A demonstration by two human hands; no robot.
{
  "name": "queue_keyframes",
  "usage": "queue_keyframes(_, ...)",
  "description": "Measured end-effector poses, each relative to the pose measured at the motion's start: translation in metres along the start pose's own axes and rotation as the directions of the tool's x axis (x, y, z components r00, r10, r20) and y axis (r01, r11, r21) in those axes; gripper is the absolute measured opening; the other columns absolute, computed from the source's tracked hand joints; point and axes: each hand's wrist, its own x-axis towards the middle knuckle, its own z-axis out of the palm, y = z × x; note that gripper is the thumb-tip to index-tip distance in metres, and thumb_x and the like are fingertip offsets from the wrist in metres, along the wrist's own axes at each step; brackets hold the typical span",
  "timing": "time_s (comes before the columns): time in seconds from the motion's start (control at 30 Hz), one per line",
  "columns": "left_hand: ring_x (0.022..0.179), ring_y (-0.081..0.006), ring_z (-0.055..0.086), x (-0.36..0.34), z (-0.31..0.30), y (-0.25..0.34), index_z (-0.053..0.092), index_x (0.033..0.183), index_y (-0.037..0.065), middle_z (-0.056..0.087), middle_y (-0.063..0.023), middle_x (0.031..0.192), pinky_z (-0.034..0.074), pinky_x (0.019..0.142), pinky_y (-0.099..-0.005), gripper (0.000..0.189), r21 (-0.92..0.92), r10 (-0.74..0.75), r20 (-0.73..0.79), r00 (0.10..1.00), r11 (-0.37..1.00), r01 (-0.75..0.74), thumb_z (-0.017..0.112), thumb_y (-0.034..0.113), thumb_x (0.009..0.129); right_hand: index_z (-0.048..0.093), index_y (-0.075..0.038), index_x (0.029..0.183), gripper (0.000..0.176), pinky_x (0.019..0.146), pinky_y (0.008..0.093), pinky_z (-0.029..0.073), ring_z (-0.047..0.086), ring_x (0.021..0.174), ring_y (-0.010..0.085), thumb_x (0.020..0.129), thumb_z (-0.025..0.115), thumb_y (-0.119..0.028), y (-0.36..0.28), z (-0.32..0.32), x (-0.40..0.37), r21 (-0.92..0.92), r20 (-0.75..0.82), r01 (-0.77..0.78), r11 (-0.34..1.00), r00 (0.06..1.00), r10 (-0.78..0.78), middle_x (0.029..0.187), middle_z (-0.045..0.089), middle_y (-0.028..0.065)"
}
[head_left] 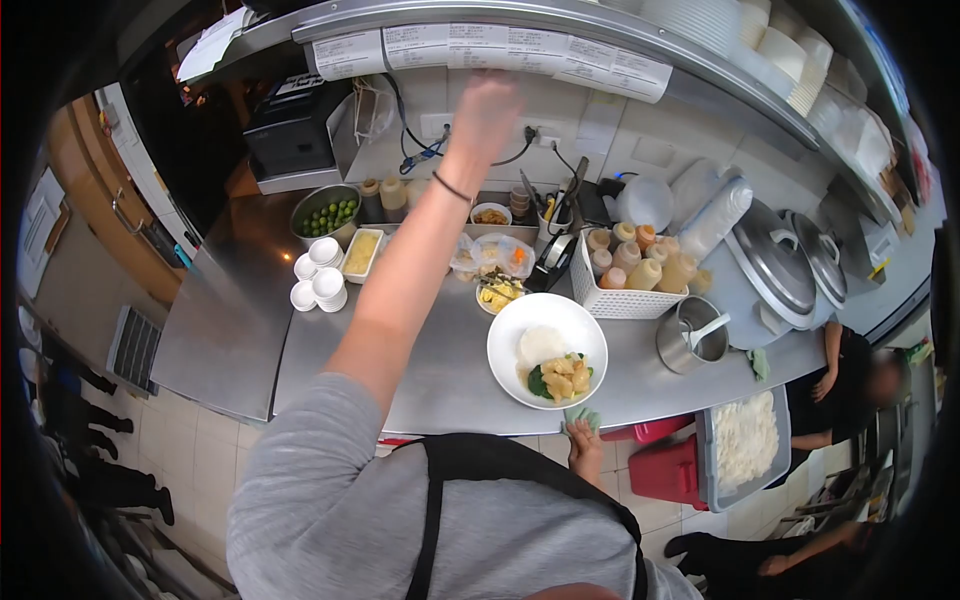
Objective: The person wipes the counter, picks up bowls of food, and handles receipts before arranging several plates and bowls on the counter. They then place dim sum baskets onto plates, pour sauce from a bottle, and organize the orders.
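My left hand (489,100) is raised at the order slips (480,46) hanging from the shelf rail; its fingers are blurred and overlap the slips' lower edge. A green cloth (582,417) is gripped in my right hand (585,449), low at the counter's front edge. Just above that cloth, close to the rim, stands a white plate (506,335). On the plate lie a white rice mound (543,345), dark green vegetables and pale yellowish pieces in sauce (567,378).
Behind the plate are a white basket of squeeze bottles (625,296), a metal pot (690,340), small white cups (326,284) and a bowl of green limes (330,215). Lidded pots (770,250) stand right. Beyond is a tub of white food (745,440), a person (850,390) beside it.
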Motion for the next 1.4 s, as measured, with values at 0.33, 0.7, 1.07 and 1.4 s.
queue_keyframes(0.33, 0.118, -0.0347, 0.034, -0.032, 0.011, -0.001, 0.045, 0.106, 0.004, 0.047, -0.0175, 0.115, 0.024, 0.100, -0.0495, 0.037, -0.148, -0.161, 0.070, 0.984, 0.974, 0.170, 0.044, -0.002, 0.070, 0.058, -0.001, 0.103, 0.024, 0.085, 0.0335, 0.040, 0.053, 0.097, 0.0298, 0.083, 0.049, -0.010, 0.037, -0.051, 0.065, 0.335, -0.272, -0.329, 0.883, 0.864, 0.424, 0.105, 0.055, 0.0187)
queue_keyframes(0.7, 0.087, -0.0180, 0.056, -0.175, -0.090, -0.046, 0.043, 0.119, 0.003, 0.055, -0.0092, 0.104, 0.048, 0.073, -0.0328, 0.049, 0.742, -0.699, -0.233, 0.676, 0.321, 0.588, 0.058, 0.025, 0.078, 0.033, -0.019, 0.131, 0.056, 0.101, 0.0519, 0.015, 0.023, 0.125, 0.0355, 0.082, 0.045, -0.042, 0.091, 0.007, 0.099, -0.549, 0.028, -0.218, 0.807, 0.960, 0.278, 0.136, 0.029, 0.0105)
queue_keyframes(1.07, 0.084, -0.0266, 0.061, -0.330, -0.132, -0.102, 0.026, 0.130, 0.006, 0.050, -0.0190, 0.110, 0.055, 0.065, -0.0331, 0.056, 0.330, -0.753, -0.500, 0.429, 0.292, 0.897, 0.048, 0.006, 0.078, 0.034, -0.010, 0.129, 0.053, 0.101, 0.0511, 0.017, 0.026, 0.125, 0.0329, 0.084, 0.045, -0.036, 0.052, 0.003, 0.043, -0.413, 0.282, 0.074, 0.908, 0.958, 0.050, 0.136, 0.030, 0.0104)
queue_keyframes(1.4, 0.074, -0.0250, 0.062, -0.396, -0.147, 0.002, 0.032, 0.123, 0.001, 0.054, -0.0186, 0.103, 0.056, 0.056, -0.0318, 0.051, 0.247, -0.592, -0.666, 0.455, 0.400, 0.882, 0.045, -0.002, 0.074, 0.027, -0.012, 0.134, 0.075, 0.102, 0.0515, 0.009, 0.016, 0.129, 0.0328, 0.078, 0.038, -0.061, 0.095, 0.029, 0.144, -0.547, -0.003, -0.367, 0.752, 0.899, 0.437, 0.139, 0.023, 0.0107)
